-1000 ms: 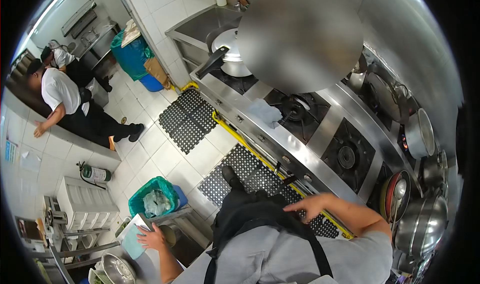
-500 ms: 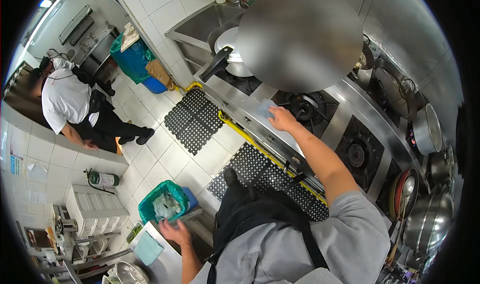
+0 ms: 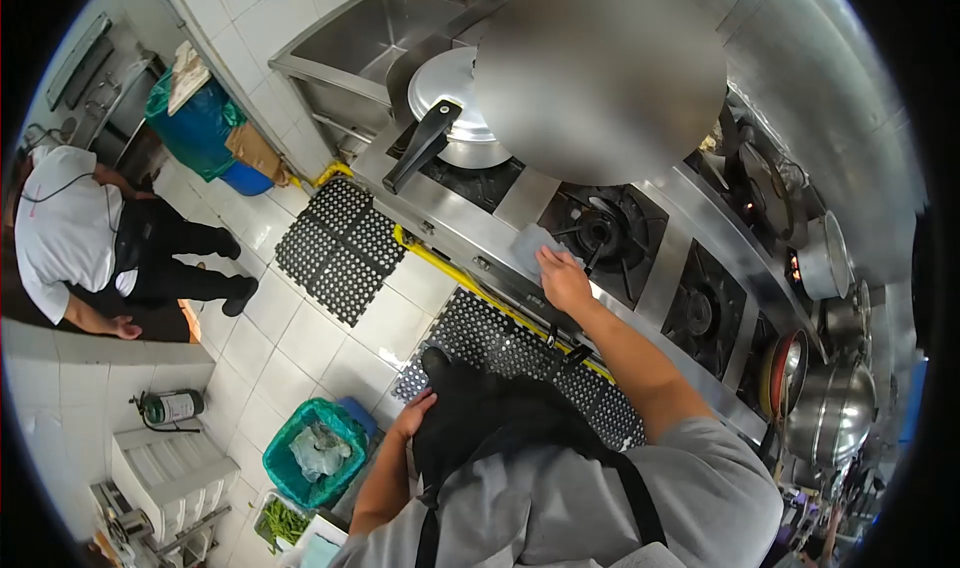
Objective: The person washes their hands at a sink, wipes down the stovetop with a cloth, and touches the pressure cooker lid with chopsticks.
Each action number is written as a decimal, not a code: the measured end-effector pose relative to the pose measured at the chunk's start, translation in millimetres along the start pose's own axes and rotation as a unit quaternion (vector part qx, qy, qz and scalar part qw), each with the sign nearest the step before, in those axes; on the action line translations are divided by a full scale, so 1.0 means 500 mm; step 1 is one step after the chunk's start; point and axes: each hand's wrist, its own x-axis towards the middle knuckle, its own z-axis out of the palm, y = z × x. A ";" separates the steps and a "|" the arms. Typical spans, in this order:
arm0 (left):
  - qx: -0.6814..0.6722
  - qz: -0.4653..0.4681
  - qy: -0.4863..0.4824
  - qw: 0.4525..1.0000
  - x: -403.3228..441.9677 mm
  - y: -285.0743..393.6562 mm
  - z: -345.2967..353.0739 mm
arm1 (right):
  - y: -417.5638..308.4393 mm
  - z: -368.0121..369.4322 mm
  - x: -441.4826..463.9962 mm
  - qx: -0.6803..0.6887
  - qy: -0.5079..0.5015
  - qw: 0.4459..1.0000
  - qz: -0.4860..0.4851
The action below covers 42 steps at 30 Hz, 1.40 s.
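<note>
My right hand presses a folded grey-blue cloth onto the steel front edge of the stove, its fingers closed over the cloth. Just beyond it is a black burner. Down by my side, my left hand rests against the black apron, its fingers loosely extended and holding nothing that I can see. A pressure cooker with a black handle stands on the far-left burner. A round blurred patch hides the area above the middle burners.
A green-lined bin stands behind my left arm, near a tray of green vegetables. Black perforated mats cover part of the floor along a yellow pipe. Pans and a pot line the right. Another person stands at left.
My right hand and the cloth have shifted slightly along the stove's front edge. My left hand has moved from beside the bin to my apron. The view has turned, and the other person appears farther left.
</note>
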 end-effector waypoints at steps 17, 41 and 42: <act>0.433 -0.008 -0.045 0.900 0.188 0.147 -0.344 | 0.094 -0.058 -0.420 -0.067 0.147 0.893 0.421; 0.354 0.131 0.009 0.926 0.184 0.327 -0.015 | 0.501 -0.133 -0.167 -0.116 -0.048 0.894 0.429; 0.347 0.155 0.000 0.925 0.200 0.285 -0.052 | 0.498 -0.139 -0.169 -0.101 -0.053 0.898 0.425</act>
